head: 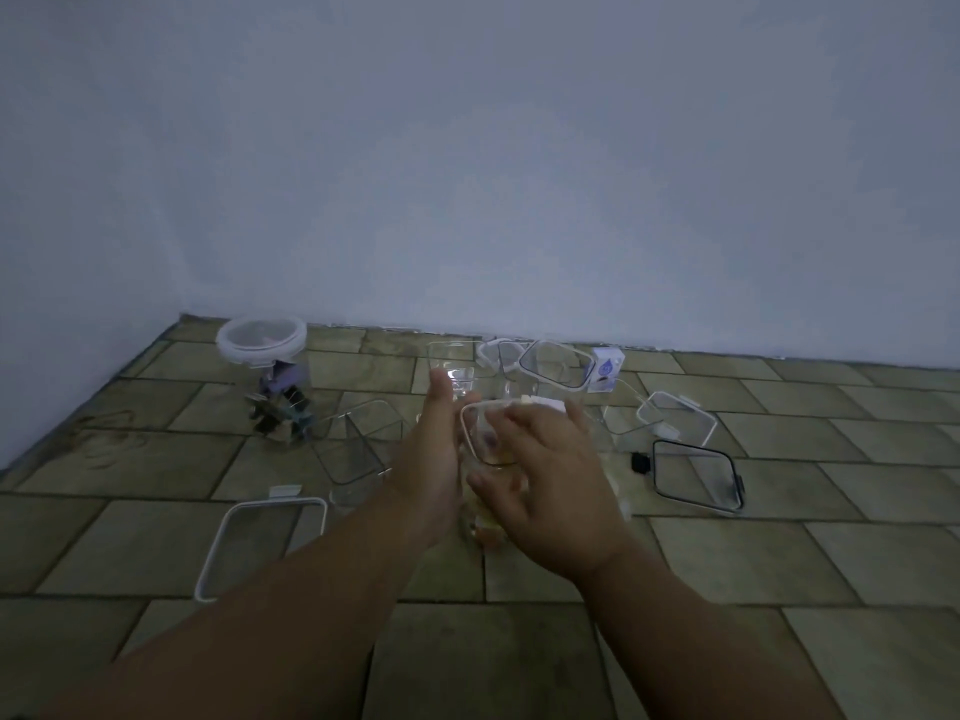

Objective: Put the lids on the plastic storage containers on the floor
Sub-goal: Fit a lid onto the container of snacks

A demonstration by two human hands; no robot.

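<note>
A clear plastic container [485, 504] stands on the tiled floor between my hands, with a white-rimmed lid [480, 423] resting on its top. My left hand [434, 459] lies flat against the container's left side. My right hand [545, 475] spreads over the lid and the container's right side, fingers apart. A white-rimmed lid [262, 543] lies at the near left. A black-rimmed lid [696, 475] lies to the right, and another white-rimmed lid [680, 418] behind it. An open clear container [356, 444] sits left of my hands.
A round container with a white lid [261, 341] stands at the back left over small clips [283, 407]. More clear containers [556, 368] and a small white box [607, 370] line the wall [467, 174]. The tiled floor [779, 563] stretches to the near right.
</note>
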